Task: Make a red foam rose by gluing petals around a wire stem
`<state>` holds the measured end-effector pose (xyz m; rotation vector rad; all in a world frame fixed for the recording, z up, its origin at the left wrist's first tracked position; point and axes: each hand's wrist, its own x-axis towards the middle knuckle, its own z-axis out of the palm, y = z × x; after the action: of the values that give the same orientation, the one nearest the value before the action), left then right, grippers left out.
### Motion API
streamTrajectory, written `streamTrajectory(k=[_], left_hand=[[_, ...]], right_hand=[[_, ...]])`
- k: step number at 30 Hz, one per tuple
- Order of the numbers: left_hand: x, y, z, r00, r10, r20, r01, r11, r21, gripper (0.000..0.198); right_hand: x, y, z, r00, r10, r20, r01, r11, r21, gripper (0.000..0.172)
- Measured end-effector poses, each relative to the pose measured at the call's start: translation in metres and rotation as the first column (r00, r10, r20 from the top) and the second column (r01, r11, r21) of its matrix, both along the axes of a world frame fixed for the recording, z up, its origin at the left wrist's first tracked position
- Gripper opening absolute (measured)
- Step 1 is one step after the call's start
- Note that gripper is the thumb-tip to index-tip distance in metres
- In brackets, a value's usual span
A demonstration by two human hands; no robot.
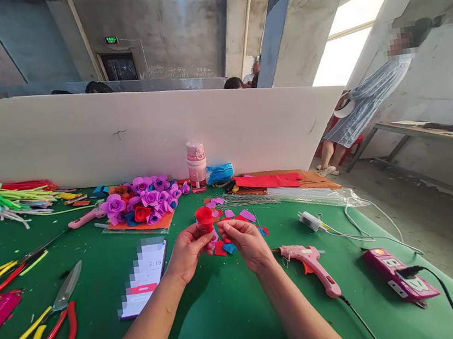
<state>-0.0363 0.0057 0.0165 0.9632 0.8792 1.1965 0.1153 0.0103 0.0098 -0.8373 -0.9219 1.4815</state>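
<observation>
A small red artificial rose (204, 216) is pinched in the fingers of my left hand (189, 251), above the green table. My right hand (246, 241) is close beside it on the right, thumb and forefinger pressed together; what they hold, if anything, is too small to make out. Behind and beneath my fingers lie loose petals (247, 215) in purple, red and blue, partly hidden by the hands. A pink glue gun (310, 263) rests on the table just right of my right forearm. Left of my left hand lies a phone (147, 278) with its screen lit.
Finished purple and red flowers (151, 198) are heaped at the back left. A pink bottle (197, 167) stands before the white partition (143, 130). Red-and-yellow scissors (63, 299) lie at left, a power strip (400, 274) with cords at right. A person (374, 91) stands beyond the table.
</observation>
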Motion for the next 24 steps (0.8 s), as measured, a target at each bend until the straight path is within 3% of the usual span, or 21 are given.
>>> streamTrajectory(k=[4,12,15,19,24], left_hand=[[0.0022,0.0014,-0.0004,0.980,0.172,-0.098,-0.152,0.971,0.186,0.019],[-0.0017,0.0026,-0.0060,0.933,0.277,-0.230,-0.192,0.923,0.333,0.017],[-0.0011,0.0020,-0.0038,0.939,0.240,-0.244,-0.160,0.938,0.309,0.018],[-0.0005,0.0018,-0.0008,0.984,0.099,-0.151,-0.067,0.976,0.206,0.019],[-0.0031,0.0018,-0.0005,0.998,-0.019,-0.052,0.023,0.996,0.084,0.024]], right_hand=[[-0.0007,-0.0030,0.0027,0.999,-0.010,0.043,0.007,0.998,0.068,0.021],[-0.0013,-0.0038,0.0073,1.000,-0.020,-0.004,0.020,0.996,0.083,0.027],[-0.0014,-0.0026,0.0055,1.000,-0.013,0.014,0.012,0.998,0.064,0.031],[0.0000,-0.0022,0.0033,0.999,-0.041,0.029,0.038,0.994,0.104,0.020],[0.0022,-0.0017,0.0046,0.998,-0.053,-0.026,0.055,0.993,0.106,0.021]])
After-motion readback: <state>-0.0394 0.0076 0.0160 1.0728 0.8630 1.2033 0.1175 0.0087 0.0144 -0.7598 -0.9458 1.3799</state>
